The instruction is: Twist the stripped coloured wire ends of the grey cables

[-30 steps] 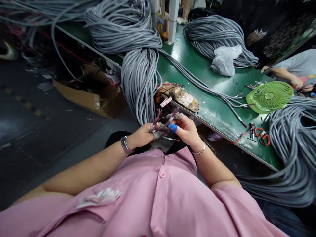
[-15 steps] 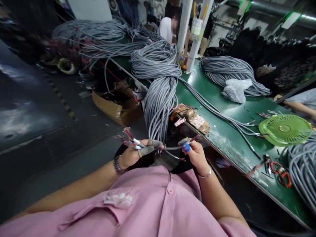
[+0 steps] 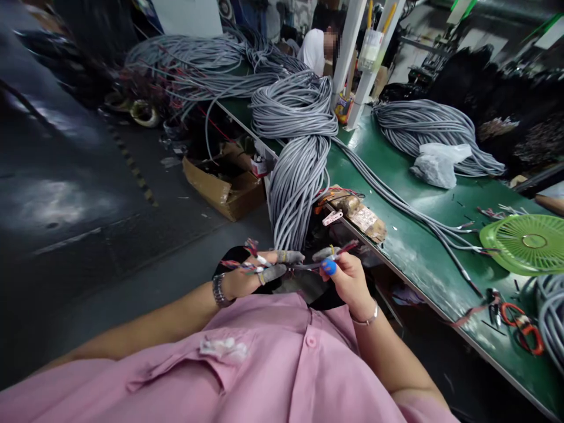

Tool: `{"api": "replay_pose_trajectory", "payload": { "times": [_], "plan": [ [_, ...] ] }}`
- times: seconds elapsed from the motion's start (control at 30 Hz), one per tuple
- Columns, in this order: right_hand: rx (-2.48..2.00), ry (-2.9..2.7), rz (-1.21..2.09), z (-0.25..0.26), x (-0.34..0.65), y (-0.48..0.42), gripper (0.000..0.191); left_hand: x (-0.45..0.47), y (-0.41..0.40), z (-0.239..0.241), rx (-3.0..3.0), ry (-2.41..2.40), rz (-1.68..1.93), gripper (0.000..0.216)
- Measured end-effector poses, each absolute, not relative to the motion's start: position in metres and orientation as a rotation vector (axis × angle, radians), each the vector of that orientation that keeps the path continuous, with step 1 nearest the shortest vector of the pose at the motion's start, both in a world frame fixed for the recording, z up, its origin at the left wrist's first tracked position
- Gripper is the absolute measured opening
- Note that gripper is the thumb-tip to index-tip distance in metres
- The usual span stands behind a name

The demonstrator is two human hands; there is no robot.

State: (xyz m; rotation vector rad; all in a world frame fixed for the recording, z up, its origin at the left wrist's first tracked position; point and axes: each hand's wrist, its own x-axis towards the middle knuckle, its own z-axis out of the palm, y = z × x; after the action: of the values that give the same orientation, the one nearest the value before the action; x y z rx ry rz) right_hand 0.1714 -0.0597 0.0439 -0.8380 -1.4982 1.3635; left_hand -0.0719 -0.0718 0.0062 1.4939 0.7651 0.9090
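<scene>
Grey finger covers sit on some fingers of both hands, and a blue one is on my right thumb. My left hand is closed around several grey cables, whose stripped ends with thin coloured wires fan out to its left. Between thumb and fingers, my right hand pinches the end of a grey cable; red wires stick out above that grip. The cable spans the short gap between my hands. Just beyond them, a thick bundle of grey cables hangs over the table edge.
The green table runs along the right, bearing a green fan guard, orange-handled scissors, pliers and a taped block. A cardboard box stands on the floor to the left. A person in white is at the back.
The view has turned slightly left, so the surroundings sit further right. My hands have come a little closer together, leaving less cable showing between them.
</scene>
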Motion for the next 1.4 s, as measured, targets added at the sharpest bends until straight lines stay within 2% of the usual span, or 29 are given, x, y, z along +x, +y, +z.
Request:
{"api": "replay_pose_trajectory", "payload": {
  "times": [0.1, 0.17, 0.27, 0.37, 0.6, 0.77, 0.97, 1.13, 1.23, 1.4],
  "plan": [
    [-0.772, -1.523, 1.388, 0.059, 0.150, -0.056, 0.021, -0.062, -0.068, 0.011, 1.599, 0.733, 0.879, 0.027],
    [-0.780, -1.471, 1.363, 0.054, 0.140, -0.053, 0.022, -0.057, -0.067, 0.013, 1.496, 0.746, 0.989, 0.027],
    [-0.895, -1.412, 1.283, 0.027, 0.132, -0.049, 0.022, -0.050, -0.066, 0.019, 1.196, 0.668, 1.281, 0.031],
    [-0.952, -1.765, 1.180, -0.002, 0.124, -0.047, 0.023, -0.044, -0.067, 0.026, 1.000, 0.598, 1.427, 0.031],
    [-1.128, -2.093, 0.927, -0.014, 0.113, -0.042, 0.037, -0.042, -0.063, 0.025, 1.000, 0.715, 1.395, 0.029],
    [-1.029, -2.159, 0.835, -0.017, 0.120, -0.040, 0.022, -0.063, -0.058, 0.021, 1.245, 0.922, 1.307, 0.029],
    [-0.930, -1.871, 0.993, -0.027, 0.142, -0.036, 0.027, -0.102, -0.047, 0.025, 1.367, 1.006, 1.125, 0.029],
    [-0.921, -1.539, 1.219, -0.035, 0.167, -0.037, 0.039, -0.114, -0.036, 0.028, 1.002, 0.834, 1.395, 0.016],
    [-0.838, -1.580, 1.252, -0.035, 0.171, -0.043, 0.049, -0.103, -0.036, 0.031, 1.002, 0.751, 1.255, 0.022],
    [-0.926, -1.803, 1.251, -0.032, 0.155, -0.041, 0.047, -0.059, -0.034, 0.041, 1.083, 0.836, 1.092, 0.030]
  ]
}}
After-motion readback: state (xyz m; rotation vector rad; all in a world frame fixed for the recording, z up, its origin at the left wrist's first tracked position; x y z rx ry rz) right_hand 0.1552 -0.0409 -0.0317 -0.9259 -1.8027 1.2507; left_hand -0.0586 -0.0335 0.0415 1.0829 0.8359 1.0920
